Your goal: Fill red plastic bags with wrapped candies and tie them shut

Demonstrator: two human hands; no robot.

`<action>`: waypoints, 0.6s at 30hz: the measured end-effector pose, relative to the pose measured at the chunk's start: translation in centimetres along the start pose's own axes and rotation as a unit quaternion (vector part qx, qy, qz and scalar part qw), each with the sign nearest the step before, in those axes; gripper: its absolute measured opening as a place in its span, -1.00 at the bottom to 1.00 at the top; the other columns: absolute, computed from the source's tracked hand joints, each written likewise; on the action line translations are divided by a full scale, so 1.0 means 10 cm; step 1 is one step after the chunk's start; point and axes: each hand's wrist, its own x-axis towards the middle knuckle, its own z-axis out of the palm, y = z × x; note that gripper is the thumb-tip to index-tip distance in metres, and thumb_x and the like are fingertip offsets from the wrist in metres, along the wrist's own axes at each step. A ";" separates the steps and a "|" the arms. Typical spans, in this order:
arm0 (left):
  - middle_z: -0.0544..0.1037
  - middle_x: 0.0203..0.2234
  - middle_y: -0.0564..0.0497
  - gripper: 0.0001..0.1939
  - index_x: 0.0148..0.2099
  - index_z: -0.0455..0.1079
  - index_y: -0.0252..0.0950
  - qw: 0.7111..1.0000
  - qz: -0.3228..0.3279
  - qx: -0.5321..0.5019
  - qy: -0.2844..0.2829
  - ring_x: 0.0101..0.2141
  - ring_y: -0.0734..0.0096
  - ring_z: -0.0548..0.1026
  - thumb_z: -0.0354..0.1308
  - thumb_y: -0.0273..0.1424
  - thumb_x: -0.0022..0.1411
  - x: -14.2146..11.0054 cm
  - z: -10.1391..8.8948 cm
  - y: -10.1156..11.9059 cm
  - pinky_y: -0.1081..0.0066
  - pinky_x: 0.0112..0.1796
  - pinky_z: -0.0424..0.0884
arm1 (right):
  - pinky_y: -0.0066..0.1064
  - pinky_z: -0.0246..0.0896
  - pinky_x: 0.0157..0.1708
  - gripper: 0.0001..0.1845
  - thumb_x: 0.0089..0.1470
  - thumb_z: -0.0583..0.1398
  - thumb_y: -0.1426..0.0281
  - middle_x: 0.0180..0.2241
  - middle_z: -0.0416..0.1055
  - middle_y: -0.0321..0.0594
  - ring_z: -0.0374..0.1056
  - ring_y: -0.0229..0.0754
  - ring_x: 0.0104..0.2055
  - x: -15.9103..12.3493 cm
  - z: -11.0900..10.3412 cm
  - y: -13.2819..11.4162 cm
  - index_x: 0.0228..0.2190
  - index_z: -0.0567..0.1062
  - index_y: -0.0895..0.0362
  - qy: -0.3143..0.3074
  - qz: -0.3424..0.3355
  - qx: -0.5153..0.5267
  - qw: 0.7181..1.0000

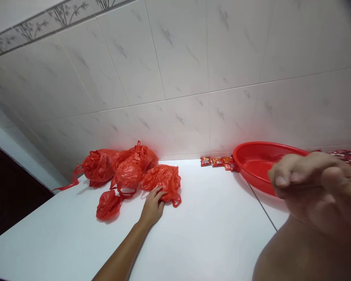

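My left hand [153, 207] reaches over the white surface, its bent fingers gripping the near side of a crumpled red plastic bag [163, 178]. Fuller red plastic bags [101, 166] are bunched just left of that bag, one of them knotted into a round bundle [128, 175]. In front of them lies a small balled-up red bag [108, 205]. Close to the camera on the right, my right hand [316, 187] is raised, somewhat blurred, with fingers half curled and thumb apart. Nothing shows in it. Behind it, partly hidden, stands a red plastic basin-shaped basket [251, 177].
Several small red packets [217, 161] lie along the wall left of the basket. A red and white patterned cloth-like item [346, 157] is at the far right. The tiled wall [187, 125] bounds the white tabletop [204, 234], which has a seam under the basket.
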 end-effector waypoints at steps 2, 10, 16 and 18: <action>0.47 0.28 -0.15 -0.57 0.15 0.53 -0.21 1.000 0.006 -0.015 -0.013 0.33 0.01 0.39 0.05 -0.56 0.32 -0.01 -0.03 0.03 -0.05 0.26 0.44 | -0.33 0.21 -0.59 -0.72 0.29 0.26 0.09 -0.51 0.39 -0.22 0.32 -0.13 -0.51 0.07 0.15 0.09 -0.40 0.60 -0.08 -0.020 0.033 0.049 0.998; 0.12 0.46 -0.28 -0.32 0.45 0.18 -0.19 0.996 0.069 -0.061 0.020 0.45 -0.11 0.13 0.23 -0.33 0.35 -0.03 -0.22 0.24 -0.15 0.33 0.27 | -0.35 0.40 -0.37 -0.58 0.16 0.33 0.22 -0.41 0.60 -0.28 0.53 -0.14 -0.40 0.17 1.04 0.68 0.06 0.60 -0.05 -0.347 0.300 -0.219 0.862; 0.30 0.29 -0.31 -0.76 -0.05 0.55 -0.28 0.940 -0.124 0.134 0.287 0.35 -0.27 0.21 0.26 -0.27 0.31 0.06 -0.40 -0.20 -0.29 0.33 0.13 | -0.13 0.49 -0.02 -0.20 -0.09 0.48 0.20 0.01 0.63 -0.15 0.59 0.11 -0.01 -0.21 1.80 1.47 0.23 0.52 -0.15 -0.564 0.384 -0.220 0.697; 0.07 0.46 -0.29 -0.71 -0.01 0.56 -0.30 0.940 -0.165 0.152 0.257 0.46 -0.39 -0.04 0.26 -0.26 0.29 0.05 -0.46 -0.33 -0.37 0.36 0.00 | 0.02 0.33 0.21 -0.16 -0.14 0.52 0.21 0.38 0.31 -0.19 0.27 0.29 0.37 -0.31 1.95 1.68 0.21 0.53 -0.22 -0.555 0.332 -0.261 0.716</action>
